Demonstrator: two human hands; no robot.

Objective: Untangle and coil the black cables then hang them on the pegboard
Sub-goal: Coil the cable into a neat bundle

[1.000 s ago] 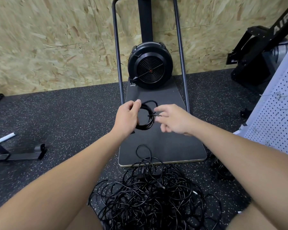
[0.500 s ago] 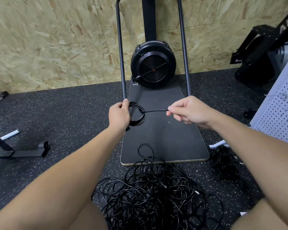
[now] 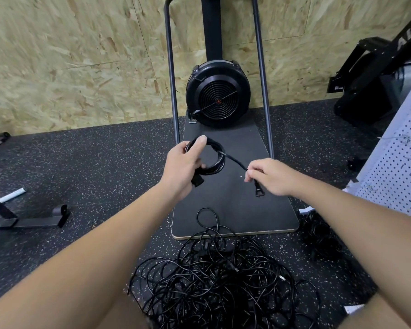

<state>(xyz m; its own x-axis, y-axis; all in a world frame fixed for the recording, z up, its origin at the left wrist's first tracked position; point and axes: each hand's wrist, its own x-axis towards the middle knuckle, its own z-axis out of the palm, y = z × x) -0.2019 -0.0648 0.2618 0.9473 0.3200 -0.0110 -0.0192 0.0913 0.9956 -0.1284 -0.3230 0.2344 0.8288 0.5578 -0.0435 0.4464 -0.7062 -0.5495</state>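
Head view: the left hand [image 3: 182, 163] grips a coiled black cable [image 3: 217, 157] at center, fingers curled round the loops. At 3 o'clock from it, the right hand [image 3: 269, 175] pinches the cable's free end. A tangled cable pile [image 3: 214, 279] lies at 6 o'clock; the pegboard [image 3: 396, 167] stands far right.

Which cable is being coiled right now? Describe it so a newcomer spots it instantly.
Start at the black fan housing against the chipboard wall; just below it, over the dark platform, the left hand grips a small neat coil. Its free tail runs to the right hand, which pinches it. Unlike the tangled pile on the floor, it is lifted and tidily looped.
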